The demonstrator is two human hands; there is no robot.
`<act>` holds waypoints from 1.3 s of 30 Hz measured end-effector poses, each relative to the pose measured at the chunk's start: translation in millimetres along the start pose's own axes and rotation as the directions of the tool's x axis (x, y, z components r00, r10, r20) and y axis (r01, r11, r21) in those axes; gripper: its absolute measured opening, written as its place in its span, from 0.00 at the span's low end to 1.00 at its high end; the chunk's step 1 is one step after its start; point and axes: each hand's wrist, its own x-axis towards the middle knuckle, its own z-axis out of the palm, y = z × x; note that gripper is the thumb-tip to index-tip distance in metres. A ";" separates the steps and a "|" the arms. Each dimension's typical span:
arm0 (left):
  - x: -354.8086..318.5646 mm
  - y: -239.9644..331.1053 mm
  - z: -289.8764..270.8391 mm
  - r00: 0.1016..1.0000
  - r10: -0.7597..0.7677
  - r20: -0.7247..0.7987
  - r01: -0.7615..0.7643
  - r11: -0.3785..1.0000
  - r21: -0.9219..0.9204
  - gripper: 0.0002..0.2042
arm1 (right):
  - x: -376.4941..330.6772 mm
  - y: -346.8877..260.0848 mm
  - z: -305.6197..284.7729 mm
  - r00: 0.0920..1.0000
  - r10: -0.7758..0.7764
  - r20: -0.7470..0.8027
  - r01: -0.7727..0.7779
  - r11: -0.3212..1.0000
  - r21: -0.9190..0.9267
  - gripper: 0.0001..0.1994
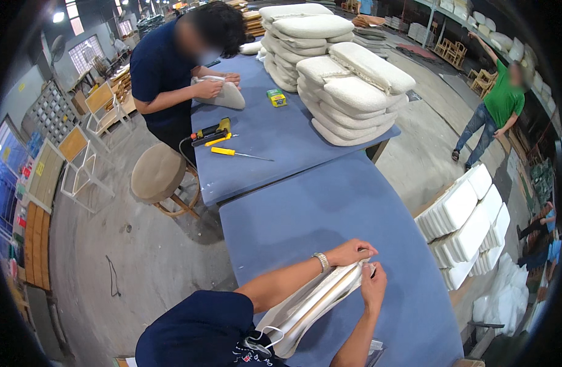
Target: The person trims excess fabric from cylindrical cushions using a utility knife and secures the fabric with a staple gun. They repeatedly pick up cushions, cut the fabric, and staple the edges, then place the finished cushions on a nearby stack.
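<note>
A cream cushion (321, 301) stands on edge on the blue table in front of me, one end against my body. A tan strip runs along its upward-facing side between two flaps of pale fabric. My left hand (352, 252), below a metal-banded watch (321, 262), is closed with bent fingers at the cushion's far end. Close by on the right, my right hand (374, 284) pinches the fabric edge at the same end. The fingertips of both hands nearly meet there, and the cloth between them is partly hidden.
Across the blue table (305, 189), a co-worker (165, 67) handles another cushion (223, 93). A staple gun (212, 131), yellow screwdriver (239, 153) and green-yellow box (277, 98) lie there. Cushion stacks (348, 92) rise behind; a stool (158, 173) stands left, white pads (464, 226) right.
</note>
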 end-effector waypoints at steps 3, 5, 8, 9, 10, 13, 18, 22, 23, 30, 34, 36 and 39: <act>-6.4 -3.4 4.4 1.000 0.000 -0.032 -0.004 0.993 -0.114 0.19 | -5.1 -9.1 -2.3 1.000 -0.021 -0.007 0.020 0.995 -0.095 0.13; -4.5 -0.1 2.3 1.000 -0.028 -0.003 0.027 0.987 -0.156 0.19 | -4.7 -17.8 -3.3 0.998 -0.055 -0.019 0.053 0.992 -0.110 0.13; -5.1 -31.0 -5.8 0.997 -0.072 -0.018 0.062 0.945 -0.322 0.18 | 1.5 -17.0 6.4 0.997 -0.083 -0.002 0.083 0.994 -0.066 0.15; -4.4 -17.5 -5.2 0.992 -0.125 0.006 0.120 0.932 -0.342 0.17 | -1.1 -14.7 4.0 0.997 -0.069 -0.033 0.067 0.996 -0.050 0.11; -6.4 -14.5 -8.1 0.983 -0.180 0.021 0.173 0.900 -0.400 0.16 | -1.3 -12.9 5.5 0.996 -0.077 -0.035 0.078 0.997 0.027 0.11; 5.4 8.6 -29.7 0.963 -0.222 0.151 0.261 0.904 -0.339 0.23 | -6.5 -23.0 -3.0 0.998 0.035 -0.042 -0.031 0.995 0.093 0.14; 32.0 26.4 -35.6 0.968 -0.172 0.181 0.198 0.971 -0.136 0.28 | -5.8 -18.7 0.2 0.999 0.044 -0.023 -0.041 0.995 0.094 0.13; 27.6 17.1 -11.7 0.968 -0.207 0.143 0.222 0.971 -0.094 0.20 | 1.4 -21.3 -6.0 0.993 0.110 0.028 -0.111 0.993 0.029 0.14; 25.4 8.6 -7.4 0.988 -0.132 0.085 0.138 0.988 -0.064 0.19 | 3.1 -22.0 -8.1 0.992 0.118 0.043 -0.119 0.993 0.017 0.14; 16.2 -10.4 -1.8 0.999 -0.004 -0.049 0.000 0.997 -0.075 0.15 | 6.0 -21.2 -3.0 0.997 -0.060 -0.058 0.059 0.998 -0.007 0.12; 10.6 -9.5 -4.2 0.997 -0.053 -0.064 0.042 0.986 -0.164 0.16 | 9.9 -27.6 5.0 0.988 -0.087 -0.125 0.090 0.996 0.022 0.09; 8.6 -11.6 -2.6 0.993 -0.065 -0.097 0.043 0.977 -0.210 0.16 | 8.8 -33.9 10.9 0.986 -0.107 -0.128 0.104 0.994 -0.024 0.07; 8.5 -14.6 -4.8 0.993 -0.001 -0.119 -0.032 0.962 -0.271 0.15 | 3.5 -46.3 26.0 0.962 -0.238 -0.137 0.217 0.964 -0.153 0.07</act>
